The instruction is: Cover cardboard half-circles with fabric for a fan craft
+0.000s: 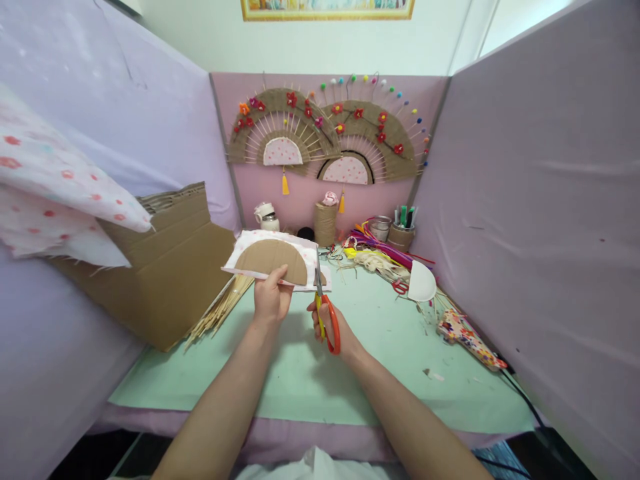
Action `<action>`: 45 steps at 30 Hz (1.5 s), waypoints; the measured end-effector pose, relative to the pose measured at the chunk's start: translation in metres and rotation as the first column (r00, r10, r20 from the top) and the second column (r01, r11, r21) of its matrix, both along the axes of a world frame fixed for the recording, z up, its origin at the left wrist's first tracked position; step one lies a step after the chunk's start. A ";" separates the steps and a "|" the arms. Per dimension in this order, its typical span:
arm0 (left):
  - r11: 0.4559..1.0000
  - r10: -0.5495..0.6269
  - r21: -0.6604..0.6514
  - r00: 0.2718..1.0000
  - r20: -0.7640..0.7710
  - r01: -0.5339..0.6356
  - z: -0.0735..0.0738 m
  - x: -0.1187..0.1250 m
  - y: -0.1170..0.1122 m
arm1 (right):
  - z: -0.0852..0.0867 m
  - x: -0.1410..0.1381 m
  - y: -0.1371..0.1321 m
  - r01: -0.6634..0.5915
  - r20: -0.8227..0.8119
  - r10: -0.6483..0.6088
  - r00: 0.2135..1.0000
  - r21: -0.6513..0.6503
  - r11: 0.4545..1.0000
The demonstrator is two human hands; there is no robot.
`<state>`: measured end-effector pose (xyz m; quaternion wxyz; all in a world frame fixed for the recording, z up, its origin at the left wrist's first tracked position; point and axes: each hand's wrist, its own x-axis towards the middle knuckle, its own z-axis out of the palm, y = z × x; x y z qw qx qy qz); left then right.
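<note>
My left hand (271, 295) is closed on the lower edge of a half-round cardboard piece (273, 259) that lies against a white cloth with pink dots (307, 252); both are held up above the green table top (300, 373). My right hand (330, 323) grips orange-handled scissors (327, 313). Their blades point up at the cloth's right edge, beside the cardboard.
A corrugated cardboard sheet (170, 267) leans at the left with bamboo sticks (220, 310) beside it. Dotted fabric (55, 180) hangs at the far left. Pipe cleaners (377, 247), a twine spool (325, 223), cups, a white half-disc (421, 281) and a patterned glue gun (467, 337) lie at the right. Two decorated fans hang on the back wall.
</note>
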<state>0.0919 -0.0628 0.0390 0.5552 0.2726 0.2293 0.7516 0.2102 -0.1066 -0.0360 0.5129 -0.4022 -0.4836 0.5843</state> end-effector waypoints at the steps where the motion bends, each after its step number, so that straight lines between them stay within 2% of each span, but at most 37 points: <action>1: 1.000 0.002 -0.002 1.000 0.006 -0.002 0.000 0.000 0.000 | -0.002 0.000 0.001 -0.005 -0.003 0.005 1.000 0.009 1.000; 6: 1.000 0.012 -0.004 1.000 0.027 -0.012 0.001 0.000 0.000 | -0.007 0.002 0.003 -0.021 0.034 0.020 0.999 0.014 1.000; 19: 1.000 0.014 0.007 0.999 0.035 -0.014 -0.005 0.005 0.003 | -0.006 0.002 0.002 0.008 0.067 -0.010 0.998 0.019 1.000; 27: 1.000 0.014 0.008 1.000 0.021 -0.014 -0.004 0.006 0.002 | -0.015 0.003 0.004 -0.010 0.069 0.007 0.998 0.036 0.999; 33: 1.000 0.005 0.007 1.000 0.000 -0.005 -0.005 0.007 0.001 | -0.008 0.004 0.000 0.025 0.059 -0.026 0.998 0.025 0.999; 40: 1.000 0.030 0.000 0.999 0.033 -0.030 -0.003 0.005 0.002 | 0.005 0.004 -0.006 0.072 0.104 -0.071 0.992 0.001 0.997; 45: 1.000 0.025 -0.001 0.999 0.041 -0.025 -0.004 0.003 0.003 | 0.007 0.004 -0.006 0.104 0.154 -0.103 0.983 -0.001 0.995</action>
